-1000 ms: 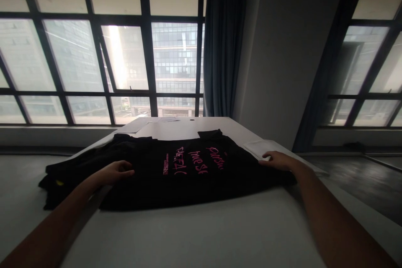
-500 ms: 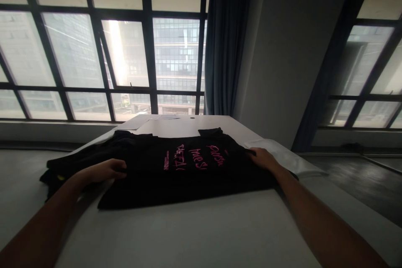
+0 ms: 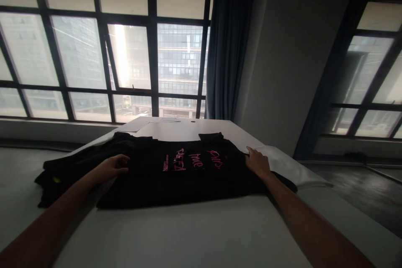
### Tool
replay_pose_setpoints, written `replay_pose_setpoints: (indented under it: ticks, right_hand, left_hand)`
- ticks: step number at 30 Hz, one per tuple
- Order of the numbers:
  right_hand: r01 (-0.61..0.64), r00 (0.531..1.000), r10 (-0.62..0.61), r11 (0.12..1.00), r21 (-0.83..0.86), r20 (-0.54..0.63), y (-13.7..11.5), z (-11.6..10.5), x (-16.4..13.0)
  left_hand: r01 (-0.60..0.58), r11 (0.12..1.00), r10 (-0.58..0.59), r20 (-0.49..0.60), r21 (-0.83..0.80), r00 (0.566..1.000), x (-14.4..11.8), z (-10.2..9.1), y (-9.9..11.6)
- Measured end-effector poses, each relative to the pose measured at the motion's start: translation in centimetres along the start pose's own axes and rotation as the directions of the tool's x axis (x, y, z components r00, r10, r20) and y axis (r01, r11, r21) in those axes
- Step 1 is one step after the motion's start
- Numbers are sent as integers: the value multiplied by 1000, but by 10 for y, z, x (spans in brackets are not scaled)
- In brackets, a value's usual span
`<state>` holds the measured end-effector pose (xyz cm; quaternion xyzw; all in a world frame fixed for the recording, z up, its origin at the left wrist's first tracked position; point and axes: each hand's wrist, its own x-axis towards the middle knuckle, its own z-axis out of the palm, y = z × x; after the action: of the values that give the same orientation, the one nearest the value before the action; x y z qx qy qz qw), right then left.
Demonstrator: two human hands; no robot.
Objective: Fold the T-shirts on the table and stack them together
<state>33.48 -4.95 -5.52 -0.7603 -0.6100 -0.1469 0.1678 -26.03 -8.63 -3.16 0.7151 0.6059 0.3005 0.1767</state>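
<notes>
Tall windows back a white bench (image 3: pixel 194 234); left hand (image 3: pixel 109 167) and right hand (image 3: pixel 257 162) press flat, fingers loose, on a black shirt (image 3: pixel 185 176), mid-smoothing; folding likely needs an edge grip

Single head-worn view, looking forward and slightly down across the white table (image 3: pixel 194 234), facing the windows (image 3: pixel 132 54), close range

Both arms extend forward, spread apart. Left hand (image 3: pixel 110 167): palm down, fingers (image 3: pixel 123 160) loosely curled, thumb toward the midline. Right hand (image 3: pixel 257 161): palm down, flat, fingers extended forward and together. Both forearms bare, wrists straight.
</notes>
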Motion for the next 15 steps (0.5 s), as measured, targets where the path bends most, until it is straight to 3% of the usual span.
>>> replay_pose_setpoints:
  ticks: [3,5,9,15]
  right_hand:
    - [245,970,-245,967,71,-9,-5,0,-5]
    - [337,931,-352,931,138,95,-8,6,-8]
    - [223,895,-263,963,150,359,-10,27,-13]
    - [96,893,-122,992,81,432,-5,37,-9]
  left_hand:
    - [-60,991,60,3,118,998,0,10,5]
    - [-118,982,106,91,144,990,-1,20,7]
    - [-183,952,100,314,247,944,-2,38,1]
    - [-149,913,-17,399,381,917,-1,43,-8]
